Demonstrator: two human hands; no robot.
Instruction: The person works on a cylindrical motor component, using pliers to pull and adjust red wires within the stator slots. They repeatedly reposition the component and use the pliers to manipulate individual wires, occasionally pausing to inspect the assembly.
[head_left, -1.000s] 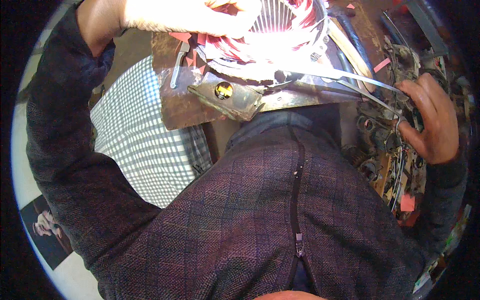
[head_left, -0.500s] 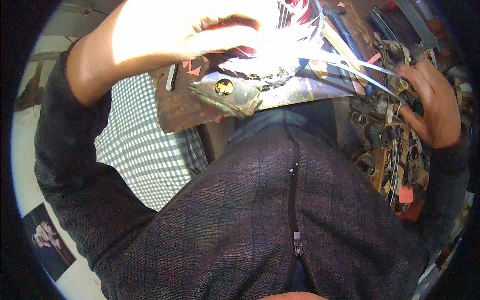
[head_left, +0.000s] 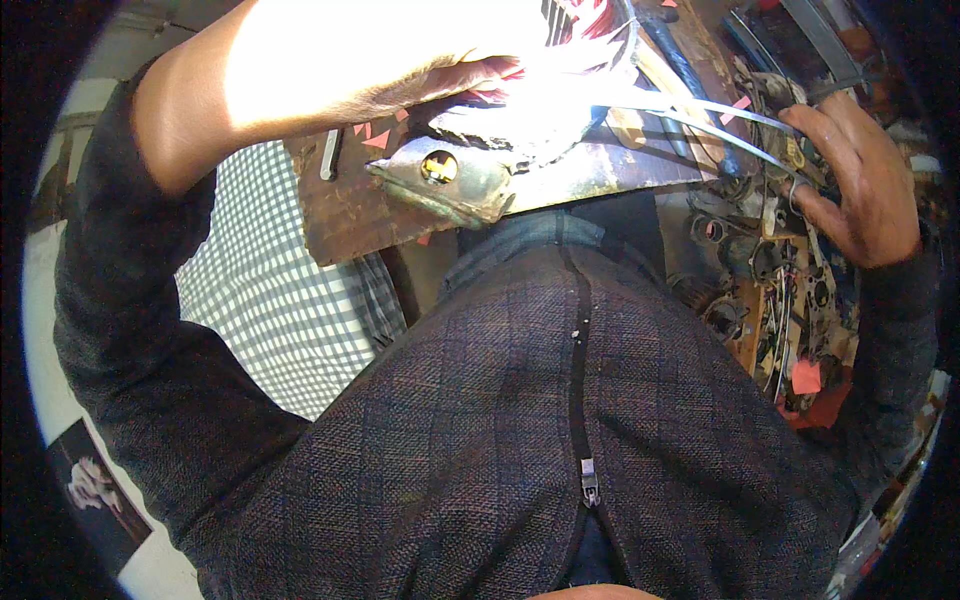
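Strong glare covers the middle of the work. A round, ring-shaped part with red wire windings, like a motor stator [head_left: 592, 22], sits there, its middle washed out. My left hand [head_left: 400, 75] is curled against its near left side, red wire at the fingertips; the fingers are partly lost in the glare. A white strap or cord [head_left: 735, 107] runs from the stator to the right in two taut strands. My right hand [head_left: 862, 185] holds their ends with finger and thumb, well away from the stator. Below the stator lies a grey metal piece [head_left: 478, 187] with a round yellow-and-black spot.
A worn brown board [head_left: 340, 215] lies under the work, with red paper scraps [head_left: 376, 138] and a small metal tool [head_left: 330, 155]. Blue-handled tools [head_left: 675, 60] lie behind. Greasy metal parts [head_left: 765, 260] crowd the right side. A checked cloth [head_left: 275, 290] hangs at left.
My right hand has moved slightly up, still holding the strands. The left wrist has turned a little, and the board appears slightly further left in view.
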